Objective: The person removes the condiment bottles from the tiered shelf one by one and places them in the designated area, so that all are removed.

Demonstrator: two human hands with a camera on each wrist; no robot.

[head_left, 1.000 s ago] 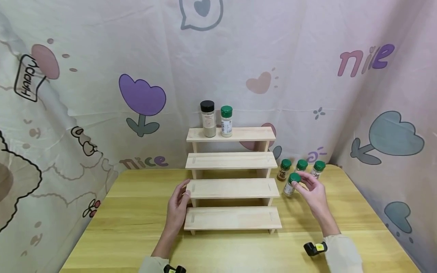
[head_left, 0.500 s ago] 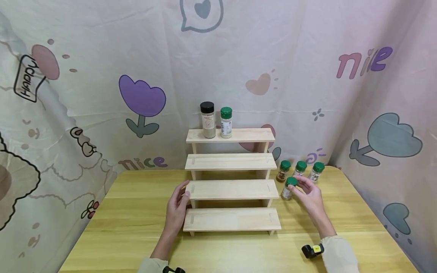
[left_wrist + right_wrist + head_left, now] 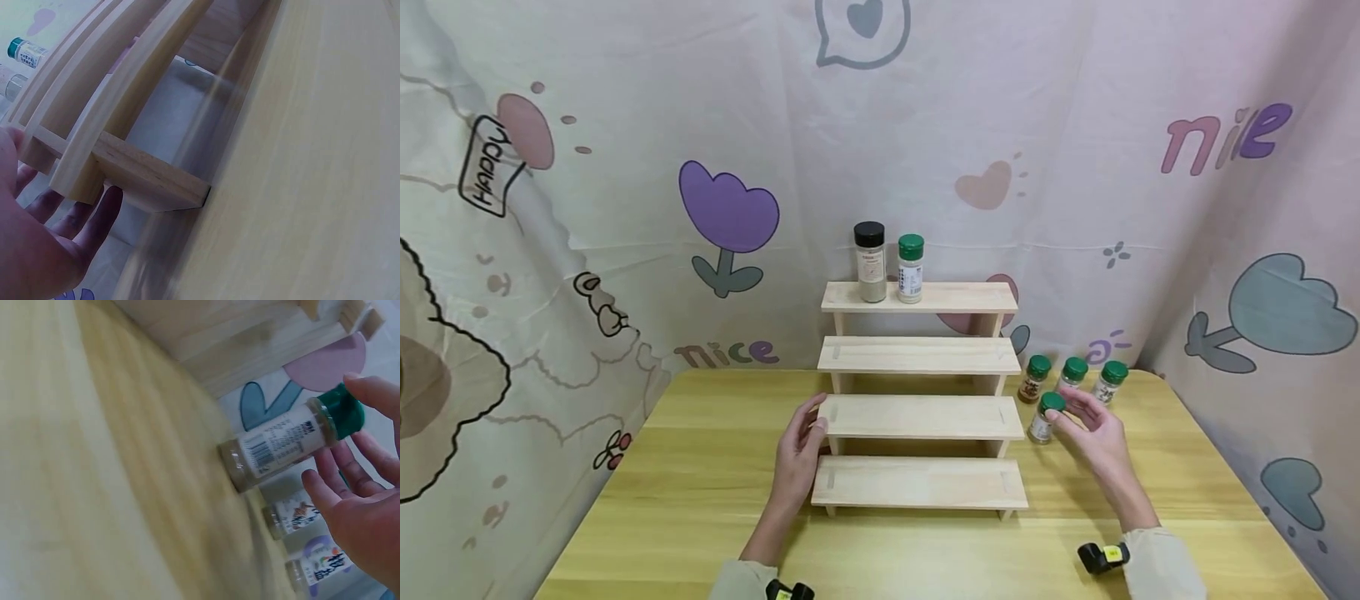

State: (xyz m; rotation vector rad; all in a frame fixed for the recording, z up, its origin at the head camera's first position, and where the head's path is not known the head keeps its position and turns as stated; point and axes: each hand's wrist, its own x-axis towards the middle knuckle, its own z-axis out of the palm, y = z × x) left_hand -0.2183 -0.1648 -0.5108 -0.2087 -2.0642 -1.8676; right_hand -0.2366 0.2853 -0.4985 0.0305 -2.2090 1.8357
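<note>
The right hand (image 3: 1101,433) pinches a spice jar (image 3: 281,447) by its green cap, the thumb on one side and fingers on the other. This jar, with a white label, stands beside the wooden tiered rack's right side, its base at the tabletop. At the rack's left end, the left hand (image 3: 797,454) touches the edge of the tiered rack (image 3: 917,417) with loosely spread fingers (image 3: 103,219). On the top step stand a black-capped spice jar (image 3: 871,265) and a green-capped jar (image 3: 910,271); the lower steps are bare.
Several more green-capped jars stand in a row behind the right hand: a brown one (image 3: 1034,382), a middle one (image 3: 1072,373) partly hidden, and a right one (image 3: 1108,383). A printed cloth (image 3: 820,150) hangs behind the wooden table (image 3: 700,467).
The right hand has brought its jar slightly nearer the front of the table and closer to the rack. The left hand stays at the rack's edge. The head view has shifted a little.
</note>
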